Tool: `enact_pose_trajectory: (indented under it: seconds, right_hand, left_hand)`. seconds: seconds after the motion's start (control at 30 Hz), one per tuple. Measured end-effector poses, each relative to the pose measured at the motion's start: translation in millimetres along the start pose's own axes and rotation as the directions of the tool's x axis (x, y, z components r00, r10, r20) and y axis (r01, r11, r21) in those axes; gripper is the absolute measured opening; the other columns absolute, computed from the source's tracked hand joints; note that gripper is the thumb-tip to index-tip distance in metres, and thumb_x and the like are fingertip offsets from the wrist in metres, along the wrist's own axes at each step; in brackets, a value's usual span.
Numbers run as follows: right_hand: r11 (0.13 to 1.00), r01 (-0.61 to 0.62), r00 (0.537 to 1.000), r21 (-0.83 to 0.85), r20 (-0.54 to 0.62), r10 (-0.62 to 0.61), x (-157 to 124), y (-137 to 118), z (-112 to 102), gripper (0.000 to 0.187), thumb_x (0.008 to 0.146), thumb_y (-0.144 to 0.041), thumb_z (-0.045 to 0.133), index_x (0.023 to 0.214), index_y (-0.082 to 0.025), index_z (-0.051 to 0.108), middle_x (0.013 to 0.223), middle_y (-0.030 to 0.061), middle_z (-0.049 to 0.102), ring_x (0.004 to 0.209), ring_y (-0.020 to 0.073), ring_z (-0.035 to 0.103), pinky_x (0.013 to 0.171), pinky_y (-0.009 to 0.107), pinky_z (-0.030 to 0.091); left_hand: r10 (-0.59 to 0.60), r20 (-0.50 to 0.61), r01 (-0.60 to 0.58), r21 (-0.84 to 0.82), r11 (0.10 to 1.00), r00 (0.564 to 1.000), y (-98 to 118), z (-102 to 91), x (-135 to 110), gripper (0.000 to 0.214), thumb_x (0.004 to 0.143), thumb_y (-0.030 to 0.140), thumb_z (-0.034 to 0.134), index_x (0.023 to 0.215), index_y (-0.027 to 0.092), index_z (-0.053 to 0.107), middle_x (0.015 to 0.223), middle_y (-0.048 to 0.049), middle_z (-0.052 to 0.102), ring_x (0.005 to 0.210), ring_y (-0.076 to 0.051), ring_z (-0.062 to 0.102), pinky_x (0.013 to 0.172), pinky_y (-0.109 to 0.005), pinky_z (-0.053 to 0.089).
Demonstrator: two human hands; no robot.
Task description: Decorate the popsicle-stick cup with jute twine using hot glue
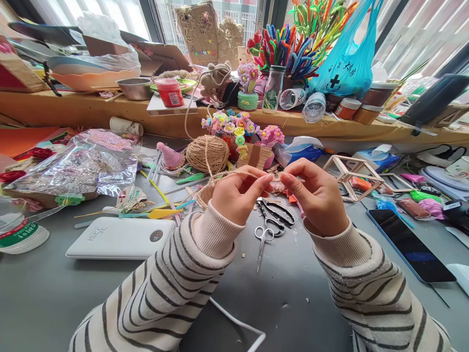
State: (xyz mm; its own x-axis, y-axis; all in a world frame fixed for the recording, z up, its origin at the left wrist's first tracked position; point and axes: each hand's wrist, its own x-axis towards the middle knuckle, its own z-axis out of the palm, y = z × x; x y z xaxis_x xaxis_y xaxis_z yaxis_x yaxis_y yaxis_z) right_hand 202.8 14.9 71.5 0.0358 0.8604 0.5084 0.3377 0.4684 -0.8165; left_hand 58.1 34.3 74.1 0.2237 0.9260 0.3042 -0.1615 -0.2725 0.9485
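My left hand (238, 195) is closed in a pinch on a small ring wrapped in jute twine (204, 193), which hangs just left of the fingers. My right hand (317, 195) pinches the same small piece from the other side, fingertips almost touching the left ones. A strand of twine runs from my hands up to a ball of jute twine (207, 154) behind them. Both sleeves are striped. Below my hands on the grey table (286, 293) lie silver scissors (263, 242) and black scissors (276, 215).
A white power bank (120, 238) lies at the left, a dark phone (410, 244) at the right. A wooden-stick frame (353, 176), pipe-cleaner flowers (238, 128), a plastic bag of craft bits (76, 166) and a cluttered wooden shelf (54, 110) surround the work spot.
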Motion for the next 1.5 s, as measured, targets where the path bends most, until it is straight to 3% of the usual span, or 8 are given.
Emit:
enact_pose_trajectory:
  seconds: [0.2,0.43,0.57,0.67,0.77,0.87,1.07,1.5]
  right_hand:
    - [0.997,0.069,0.998,-0.046,0.004,-0.068,-3.0,3.2,2.6,0.028,0.087,-0.037,0.047,0.065,-0.019,0.048,0.064,-0.0020,0.045,0.057,0.0085,0.042,0.052,0.024,0.035]
    - [0.999,0.052,0.997,-0.006,-0.050,-0.053,-6.4,7.7,8.0,0.041,0.090,-0.042,0.041,0.056,-0.020,0.037,0.053,-0.0041,0.034,0.050,0.0082,0.033,0.049,0.026,0.028]
    - [0.995,0.079,0.995,0.061,-0.062,-0.076,-4.5,7.6,5.2,0.040,0.090,-0.042,0.039,0.058,-0.019,0.046,0.056,-0.0029,0.042,0.050,0.0074,0.038,0.049,0.024,0.032]
    - [0.991,0.118,0.991,0.068,-0.073,-0.113,-2.5,6.7,1.1,0.024,0.086,-0.041,0.049,0.076,-0.020,0.057,0.069,-0.0010,0.052,0.056,0.0083,0.046,0.049,0.023,0.038]
    - [0.970,0.244,0.969,-0.024,-0.046,-0.245,-1.2,5.9,-1.6,0.013,0.078,-0.029,0.063,0.088,-0.022,0.060,0.078,-0.0003,0.056,0.063,0.0097,0.051,0.052,0.023,0.043]
    - [0.926,0.355,0.932,-0.129,-0.028,-0.361,-0.7,5.1,-2.3,0.003,0.078,-0.020,0.063,0.080,-0.020,0.060,0.076,-0.0001,0.058,0.067,0.0102,0.053,0.054,0.022,0.045]
    - [0.849,0.423,0.890,-0.317,-0.030,-0.455,-1.3,5.8,-1.3,0.010,0.080,-0.019,0.060,0.072,-0.019,0.055,0.066,-0.0012,0.055,0.062,0.0097,0.051,0.053,0.023,0.044]
    - [0.811,0.509,0.847,-0.290,-0.002,-0.532,-2.2,9.6,4.7,0.014,0.087,-0.013,0.045,0.075,-0.020,0.045,0.065,-0.0023,0.043,0.061,0.0090,0.043,0.054,0.023,0.037]
  left_hand:
    - [0.011,0.034,-0.010,-0.052,0.999,0.999,-0.4,1.9,-0.7,0.010,0.072,0.022,0.066,0.066,0.015,0.062,0.056,0.0016,0.062,0.053,-0.009,0.060,0.056,-0.019,0.052]
    - [0.013,0.025,-0.011,-0.053,0.999,1.000,3.0,2.5,-1.4,0.009,0.072,0.020,0.065,0.065,0.014,0.062,0.055,0.0022,0.061,0.052,-0.008,0.059,0.053,-0.017,0.052]
    - [0.030,0.001,-0.029,-0.066,0.997,1.000,2.8,1.2,-0.6,0.010,0.072,0.019,0.066,0.065,0.013,0.063,0.054,0.0023,0.061,0.049,-0.007,0.057,0.051,-0.016,0.051]
    - [0.012,-0.007,-0.013,-0.088,0.996,1.000,3.2,0.0,-0.2,0.011,0.072,0.020,0.065,0.064,0.013,0.061,0.052,0.0029,0.060,0.047,-0.006,0.056,0.049,-0.016,0.050]
    - [-0.019,-0.001,0.019,-0.091,0.996,1.000,4.5,-0.4,-0.1,0.013,0.072,0.020,0.065,0.063,0.012,0.060,0.051,0.0031,0.060,0.046,-0.006,0.056,0.049,-0.016,0.050]
    - [-0.022,-0.001,0.022,-0.088,0.996,1.000,5.0,0.1,0.0,0.013,0.072,0.019,0.065,0.063,0.012,0.060,0.051,0.0033,0.059,0.046,-0.006,0.056,0.049,-0.016,0.050]
    - [-0.017,-0.002,0.017,-0.077,0.997,1.000,5.4,0.6,-0.2,0.013,0.072,0.019,0.065,0.062,0.012,0.060,0.050,0.0033,0.059,0.046,-0.006,0.056,0.049,-0.017,0.050]
    - [0.018,0.051,-0.015,-0.071,0.997,0.999,3.4,1.0,-1.5,0.012,0.073,0.020,0.064,0.065,0.012,0.060,0.052,0.0028,0.060,0.049,-0.006,0.057,0.050,-0.016,0.050]
